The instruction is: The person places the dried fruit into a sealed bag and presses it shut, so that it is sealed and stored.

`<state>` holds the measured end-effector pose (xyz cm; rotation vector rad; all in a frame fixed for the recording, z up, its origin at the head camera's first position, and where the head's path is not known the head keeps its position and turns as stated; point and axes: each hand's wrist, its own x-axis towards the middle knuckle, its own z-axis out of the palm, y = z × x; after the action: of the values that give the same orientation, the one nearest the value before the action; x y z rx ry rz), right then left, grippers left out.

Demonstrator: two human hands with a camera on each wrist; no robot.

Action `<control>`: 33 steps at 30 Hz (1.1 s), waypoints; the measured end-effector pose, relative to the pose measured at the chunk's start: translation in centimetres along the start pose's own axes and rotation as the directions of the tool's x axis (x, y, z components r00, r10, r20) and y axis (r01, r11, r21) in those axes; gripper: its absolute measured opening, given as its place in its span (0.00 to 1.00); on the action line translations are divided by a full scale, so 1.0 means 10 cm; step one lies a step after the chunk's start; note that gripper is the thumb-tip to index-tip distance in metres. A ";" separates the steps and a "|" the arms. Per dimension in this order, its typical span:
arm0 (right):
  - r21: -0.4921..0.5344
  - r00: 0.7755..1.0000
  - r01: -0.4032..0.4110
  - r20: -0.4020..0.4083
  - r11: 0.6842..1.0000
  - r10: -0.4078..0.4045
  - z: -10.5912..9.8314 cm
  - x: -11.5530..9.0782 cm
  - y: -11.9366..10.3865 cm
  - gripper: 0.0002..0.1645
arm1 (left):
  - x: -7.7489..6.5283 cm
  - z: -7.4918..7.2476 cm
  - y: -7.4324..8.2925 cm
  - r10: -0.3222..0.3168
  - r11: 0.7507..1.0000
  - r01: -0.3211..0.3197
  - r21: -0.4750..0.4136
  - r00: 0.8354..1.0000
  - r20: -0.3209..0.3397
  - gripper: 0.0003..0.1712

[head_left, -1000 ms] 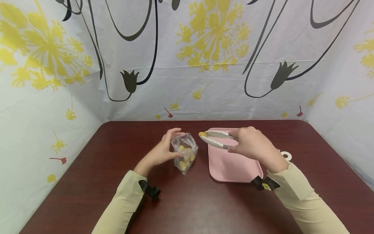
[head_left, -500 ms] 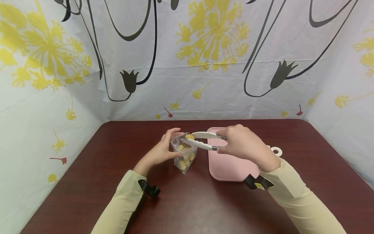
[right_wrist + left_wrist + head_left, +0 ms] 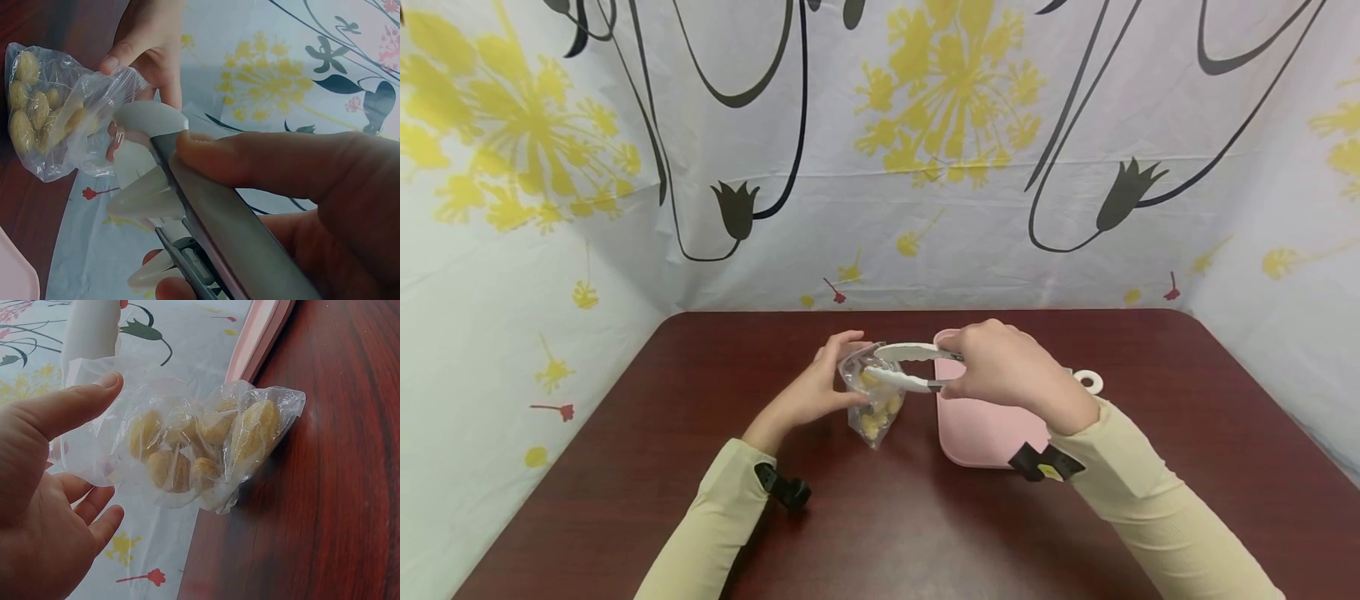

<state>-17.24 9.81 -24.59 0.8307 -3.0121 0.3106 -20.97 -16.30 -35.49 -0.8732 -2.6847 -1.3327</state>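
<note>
Holding the clear bag (image 3: 882,417) just left of the pink tray (image 3: 988,433), apparently spread to give the tongs (image 3: 901,379) room, the left hand (image 3: 812,387) curls round its mouth. The right hand (image 3: 1003,362), above the tray, grips the tongs, tips apart; whether they pinch any yellowish pieces (image 3: 255,432), I cannot tell. No lettering is readable.

Looks forward and down from the head, well back from the bag (image 3: 875,437), taking in desk (image 3: 880,533), tray (image 3: 992,437), left hand (image 3: 816,383), right hand (image 3: 1011,367) and the cloth (image 3: 880,233) beyond the bag. From the left wrist, faces the bag close up from its left, tilted. From the right wrist, looks along the tongs (image 3: 234,219) toward the bag from its right, slightly farther off. Shares bag, left hand, tongs and part of the tray across all three.
</note>
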 end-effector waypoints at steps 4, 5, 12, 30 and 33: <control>0.018 1.000 0.005 0.010 1.000 -0.005 -0.01 0.00 0.01 0.13 | 0.00 -0.01 0.00 0.012 1.000 -0.012 -0.003 1.000 0.002 0.49; 0.024 1.000 0.002 0.009 1.000 -0.002 -0.01 0.00 0.02 0.12 | 0.00 -0.01 0.00 0.012 1.000 -0.012 -0.005 1.000 0.004 0.49; 0.041 0.999 -0.040 0.001 0.998 0.040 -0.01 -0.05 0.10 0.33 | 0.00 -0.02 0.02 -0.007 1.000 0.007 -0.008 1.000 0.009 0.49; 0.042 0.990 -0.070 -0.122 0.997 0.075 0.18 -0.30 0.46 0.40 | 0.01 -0.02 0.05 -0.021 0.998 0.021 -0.056 1.000 -0.001 0.50; 0.040 0.988 -0.085 -0.127 0.996 0.089 0.24 -0.34 0.54 0.41 | 0.01 -0.02 0.06 -0.007 0.997 0.007 -0.076 1.000 -0.002 0.51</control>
<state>-16.90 15.59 -28.15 0.6545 -2.9348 0.4021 -20.84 -16.07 -34.90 -0.8684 -2.6535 -1.4458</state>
